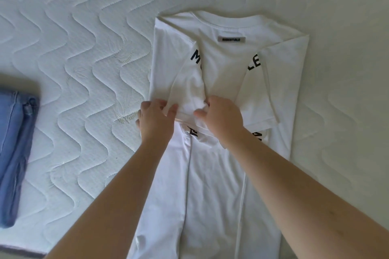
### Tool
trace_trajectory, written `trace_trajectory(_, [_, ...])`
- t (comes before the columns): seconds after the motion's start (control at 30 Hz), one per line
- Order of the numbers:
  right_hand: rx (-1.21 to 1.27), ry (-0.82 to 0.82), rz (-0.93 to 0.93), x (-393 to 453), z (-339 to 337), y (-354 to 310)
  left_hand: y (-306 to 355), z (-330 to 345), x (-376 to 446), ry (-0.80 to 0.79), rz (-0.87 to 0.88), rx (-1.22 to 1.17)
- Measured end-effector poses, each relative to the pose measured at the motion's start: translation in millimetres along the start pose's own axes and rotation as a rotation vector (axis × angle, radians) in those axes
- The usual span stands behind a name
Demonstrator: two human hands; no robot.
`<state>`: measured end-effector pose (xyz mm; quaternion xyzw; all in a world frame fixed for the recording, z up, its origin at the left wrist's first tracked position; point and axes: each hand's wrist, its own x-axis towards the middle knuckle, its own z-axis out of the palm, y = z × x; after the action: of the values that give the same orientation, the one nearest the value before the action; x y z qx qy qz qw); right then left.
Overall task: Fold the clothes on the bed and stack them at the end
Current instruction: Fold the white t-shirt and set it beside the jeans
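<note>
Left hand (155, 119) and right hand (219, 118), fingers curled, both pinch folded sleeve (187, 90) of white T-shirt (214, 185); collar beyond fingertips.

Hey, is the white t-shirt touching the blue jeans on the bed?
Apart. The head view shows bare quilted mattress between the white t-shirt and the folded blue jeans at the left edge.

One white T-shirt (221, 82), with one grey label (231, 39). One folded pair of blue jeans (14, 149). One quilted mattress (84, 38). Two hands: left (154, 121), right (221, 118).
</note>
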<state>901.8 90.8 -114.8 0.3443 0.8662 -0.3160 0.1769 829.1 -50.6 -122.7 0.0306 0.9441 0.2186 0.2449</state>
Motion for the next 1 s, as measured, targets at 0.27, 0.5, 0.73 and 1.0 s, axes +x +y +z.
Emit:
trace_trajectory(0.27, [0.239,-0.006,0.096,-5,-16,13,-1,-13,14,-0.089,0.017,-0.321])
trace_trajectory(0.5, [-0.146,0.012,-0.009,-19,-14,20,6,-5,2,-0.028,0.141,-0.198])
trace_trajectory(0.73, [-0.048,0.469,-0.211,-41,-16,59,8,14,-38,0.155,0.726,0.238])
trace_trajectory(1.0, [-0.300,0.245,-0.255,-102,45,115,-20,59,-88,-0.008,0.918,0.517])
